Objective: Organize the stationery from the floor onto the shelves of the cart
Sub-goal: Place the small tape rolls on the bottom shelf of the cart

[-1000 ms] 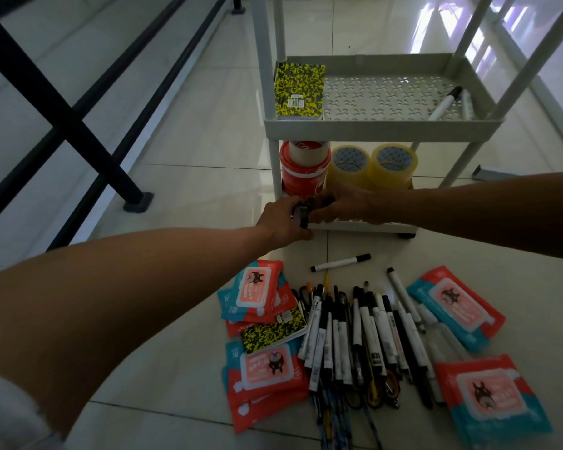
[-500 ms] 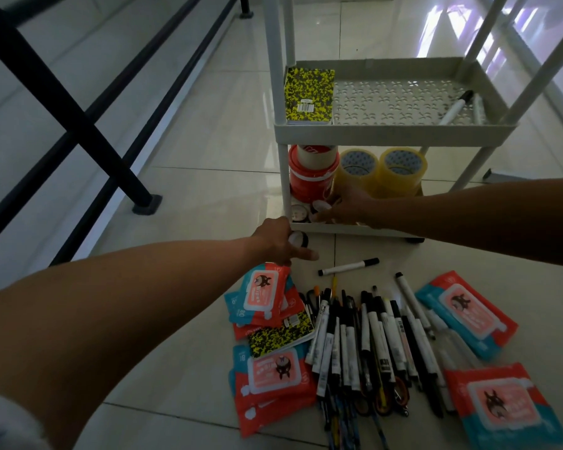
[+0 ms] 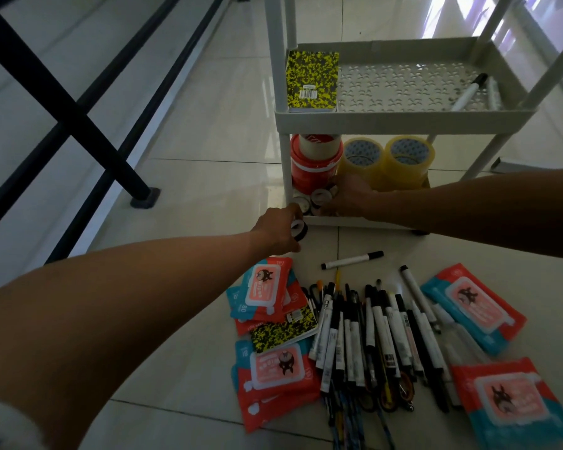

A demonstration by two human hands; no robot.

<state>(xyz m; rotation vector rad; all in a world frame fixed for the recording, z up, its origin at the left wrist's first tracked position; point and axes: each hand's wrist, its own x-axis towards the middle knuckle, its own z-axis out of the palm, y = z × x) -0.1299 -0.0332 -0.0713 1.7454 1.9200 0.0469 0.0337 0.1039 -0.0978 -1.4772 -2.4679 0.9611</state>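
Note:
The white cart (image 3: 400, 120) stands ahead. Its middle shelf carries a yellow-black notebook (image 3: 312, 80) and a marker (image 3: 468, 93). On the bottom shelf are red tape rolls (image 3: 315, 164), two yellow tape rolls (image 3: 387, 157) and several small black tape rolls (image 3: 319, 198). My left hand (image 3: 278, 230) grips a small black tape roll (image 3: 299, 229) just in front of the bottom shelf's left corner. My right hand (image 3: 346, 196) rests among the small rolls on that shelf, its fingers hidden. Markers and pens (image 3: 377, 332) lie on the floor with wipe packs (image 3: 267, 290).
A lone marker (image 3: 351, 260) lies on the tiles between the cart and the pile. More wipe packs (image 3: 471, 303) sit at the right, and a second notebook (image 3: 285, 331) lies among the left packs. A black railing (image 3: 79, 121) runs along the left.
My hands came apart in front of the cart. My right hand went onto the bottom shelf with small rolls, while my left hand stays just outside the shelf edge holding one roll.

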